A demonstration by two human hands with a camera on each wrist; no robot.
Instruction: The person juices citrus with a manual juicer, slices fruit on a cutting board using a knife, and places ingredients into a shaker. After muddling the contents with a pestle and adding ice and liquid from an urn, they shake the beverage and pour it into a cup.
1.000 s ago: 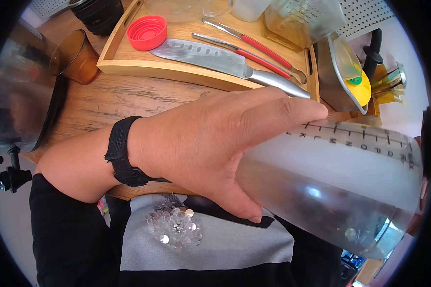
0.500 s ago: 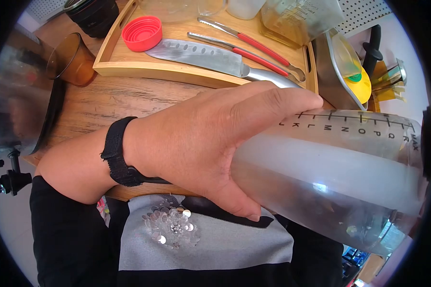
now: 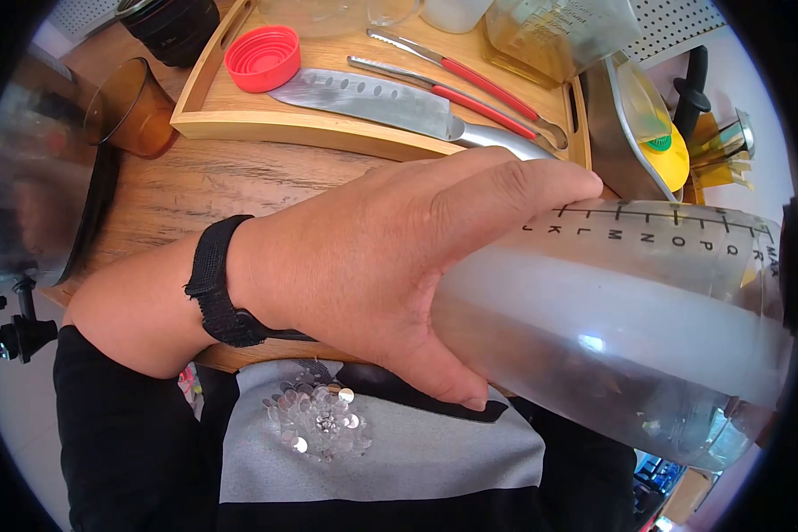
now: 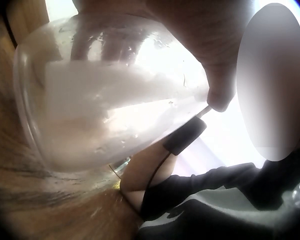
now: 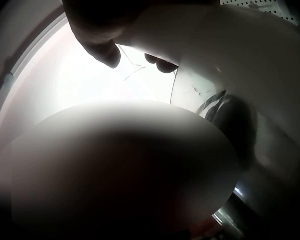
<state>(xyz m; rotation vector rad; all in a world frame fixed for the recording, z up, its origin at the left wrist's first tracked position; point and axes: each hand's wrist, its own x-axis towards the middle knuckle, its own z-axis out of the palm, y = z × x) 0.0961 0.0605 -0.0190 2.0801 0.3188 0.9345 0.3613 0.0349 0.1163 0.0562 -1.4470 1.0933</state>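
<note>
In the head view, my left hand grips one end of a large clear container, thumb below and fingers over the top. It lies on its side, pointing right, with printed letters and a MAX mark along its upper side. The left wrist view shows the container slightly cloudy, with the left hand's thumb at its narrower end and fingers visible through the wall. My right hand shows as dark fingers beside the container's grey wall in the right wrist view; I cannot tell its hold.
Behind the left hand stands a wooden tray with a red cap, a knife and red-handled tongs. An amber glass is at left, a metal bin at right. The wooden table runs underneath.
The container has turned slightly about its length, so its lettering shows more fully. Its right end rose a little in the head view, then barely moved over the last half second.
</note>
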